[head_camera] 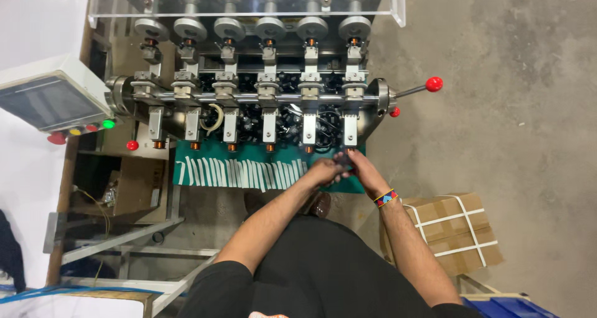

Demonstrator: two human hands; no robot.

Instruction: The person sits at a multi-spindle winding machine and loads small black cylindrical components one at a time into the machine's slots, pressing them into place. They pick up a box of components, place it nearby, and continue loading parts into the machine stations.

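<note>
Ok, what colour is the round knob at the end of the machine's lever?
Red: the knob on the lever is glossy red, seen clearly in the head view.

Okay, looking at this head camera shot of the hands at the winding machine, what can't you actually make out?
- Head view: whatever the left hand and right hand pinch is too small and covered by the fingers.
- Panel screen: angled and glaring, unreadable.
- Black parts behind the spindles: tangled, dark, shape unclear.
- Box contents: sealed with straps.
- Blue bin: cut off by the bottom edge.
</note>
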